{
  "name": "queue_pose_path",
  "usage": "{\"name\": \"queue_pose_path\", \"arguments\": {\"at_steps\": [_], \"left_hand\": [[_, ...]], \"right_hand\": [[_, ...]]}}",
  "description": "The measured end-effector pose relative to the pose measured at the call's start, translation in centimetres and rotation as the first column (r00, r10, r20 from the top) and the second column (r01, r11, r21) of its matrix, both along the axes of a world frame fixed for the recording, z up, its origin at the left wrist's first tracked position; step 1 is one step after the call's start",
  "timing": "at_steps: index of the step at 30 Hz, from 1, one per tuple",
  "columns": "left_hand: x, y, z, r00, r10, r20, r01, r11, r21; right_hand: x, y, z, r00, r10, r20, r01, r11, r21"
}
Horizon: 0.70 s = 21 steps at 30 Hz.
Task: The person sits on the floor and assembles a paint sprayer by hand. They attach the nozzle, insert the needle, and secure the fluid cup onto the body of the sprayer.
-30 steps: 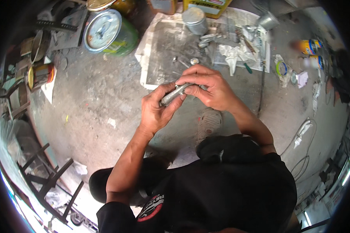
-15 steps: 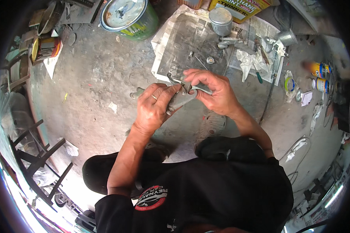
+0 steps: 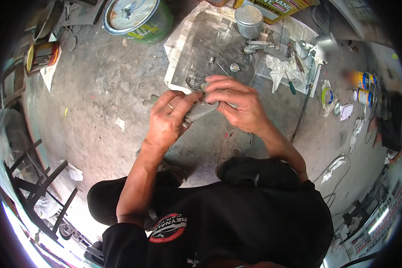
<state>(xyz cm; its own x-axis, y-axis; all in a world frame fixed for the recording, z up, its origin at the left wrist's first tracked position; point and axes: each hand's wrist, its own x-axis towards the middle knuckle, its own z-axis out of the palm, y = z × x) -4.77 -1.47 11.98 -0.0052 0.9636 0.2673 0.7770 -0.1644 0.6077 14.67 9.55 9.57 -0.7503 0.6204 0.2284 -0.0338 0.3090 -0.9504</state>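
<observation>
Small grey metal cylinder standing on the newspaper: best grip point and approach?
Take the small grey metal cylinder around its round side wall, coming from above. It stands upright with its flat top up, and loose parts crowd its right side on the grey newspaper sheet.

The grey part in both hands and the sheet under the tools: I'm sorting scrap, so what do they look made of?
The grey part, held by the left hand and right hand, looks like dull metal, smooth and matte grey, though grime could hide plastic. The sheet looks like newspaper: thin, creased, printed grey, with curled edges.

Soft daylight, heavy fisheye vignette
</observation>
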Motion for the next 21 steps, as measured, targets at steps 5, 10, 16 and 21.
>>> {"name": "queue_pose_path", "arguments": {"at_steps": [5,10,16,21], "left_hand": [[-0.2,1.0,-0.2,0.997,-0.062,-0.035,0.062,0.998,-0.012],[0.4,1.1,-0.9,0.988,-0.106,-0.115,0.106,0.994,-0.005],[0.2,0.5,-1.8,0.995,0.100,-0.020,-0.101,0.995,-0.008],[-1.2,1.4,-1.9,0.989,0.094,-0.110,-0.091,0.995,0.030]], "right_hand": [[0.0,0.7,-0.9,0.999,-0.040,-0.024,0.041,0.999,0.034],[3.0,2.0,-1.0,0.965,-0.222,0.140,0.201,0.968,0.151],[16.8,8.2,-12.2,0.369,-0.694,0.618,0.582,0.691,0.429],[17.2,6.7,-13.5,0.348,-0.657,0.669,0.571,0.714,0.405]]}}
